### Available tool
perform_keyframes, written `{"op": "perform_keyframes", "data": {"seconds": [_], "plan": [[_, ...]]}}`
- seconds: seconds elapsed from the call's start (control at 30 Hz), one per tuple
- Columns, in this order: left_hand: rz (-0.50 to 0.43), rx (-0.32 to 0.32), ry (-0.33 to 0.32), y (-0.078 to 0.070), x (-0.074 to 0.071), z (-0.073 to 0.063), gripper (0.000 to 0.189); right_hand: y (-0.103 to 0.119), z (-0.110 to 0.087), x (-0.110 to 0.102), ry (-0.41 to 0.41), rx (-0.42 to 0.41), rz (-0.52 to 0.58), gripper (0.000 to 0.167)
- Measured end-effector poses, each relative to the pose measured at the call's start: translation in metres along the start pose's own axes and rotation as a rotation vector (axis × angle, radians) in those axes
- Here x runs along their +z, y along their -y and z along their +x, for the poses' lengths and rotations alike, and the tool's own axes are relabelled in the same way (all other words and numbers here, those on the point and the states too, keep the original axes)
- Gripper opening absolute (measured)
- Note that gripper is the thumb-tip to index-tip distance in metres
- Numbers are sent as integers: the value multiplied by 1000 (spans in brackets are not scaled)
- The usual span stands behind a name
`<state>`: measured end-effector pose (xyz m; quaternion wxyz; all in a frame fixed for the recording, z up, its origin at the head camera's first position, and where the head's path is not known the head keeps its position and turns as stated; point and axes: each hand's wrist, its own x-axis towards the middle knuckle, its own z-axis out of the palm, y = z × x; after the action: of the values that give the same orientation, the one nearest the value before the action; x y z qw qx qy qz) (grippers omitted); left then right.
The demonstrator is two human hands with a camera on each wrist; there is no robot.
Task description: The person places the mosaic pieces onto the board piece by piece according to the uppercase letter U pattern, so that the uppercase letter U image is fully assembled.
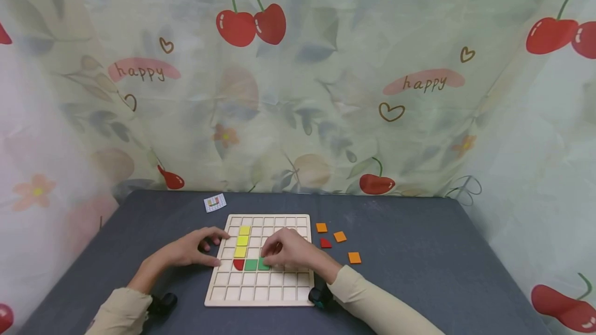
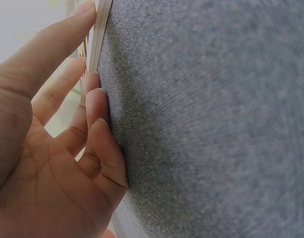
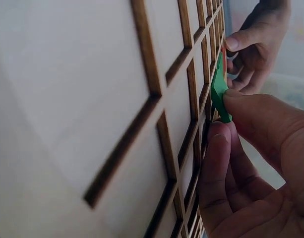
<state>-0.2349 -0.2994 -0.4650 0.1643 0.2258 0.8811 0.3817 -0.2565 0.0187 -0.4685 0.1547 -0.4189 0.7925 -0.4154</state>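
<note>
A pale wooden grid board (image 1: 228,293) lies on the dark table. My right hand (image 1: 294,250) is over its middle, thumb and fingers pinching a green square tile (image 3: 220,94) tilted at a cell. Left of that tile are another green square tile (image 1: 251,264) and a red rounded piece (image 1: 239,264) in the same row. Three yellow square tiles (image 1: 242,241) run up a column above the red piece. My left hand (image 1: 195,248) touches the board's left edge with thumb and fingertips spread; in the left wrist view its other fingers (image 2: 104,144) rest loosely bent on the cloth.
Right of the board lie three orange square tiles (image 1: 354,258) and a red piece (image 1: 325,243). A small printed card (image 1: 214,202) with a coloured pattern lies beyond the board's upper left corner. Patterned curtains surround the dark tabletop (image 1: 405,262) at the back and sides.
</note>
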Motion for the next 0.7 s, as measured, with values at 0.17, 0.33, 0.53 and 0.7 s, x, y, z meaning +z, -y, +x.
{"op": "perform_keyframes", "data": {"seconds": [0.17, 0.33, 0.53, 0.7], "plan": [[-4, -1, 0, 0, 0, 0, 58, 1, 0, 1, 6, 1, 4, 6], [-9, -6, 0, 0, 0, 0, 58, 2, 0, 2, 5, 22, 4, 5], [-10, -6, 3, 1, 0, 0, 58, 4, 0, 3, -4, 38, -23, 4], [-4, -9, -1, 2, 0, 0, 59, 2, -1, 2, 3, 42, -19, 5]]}}
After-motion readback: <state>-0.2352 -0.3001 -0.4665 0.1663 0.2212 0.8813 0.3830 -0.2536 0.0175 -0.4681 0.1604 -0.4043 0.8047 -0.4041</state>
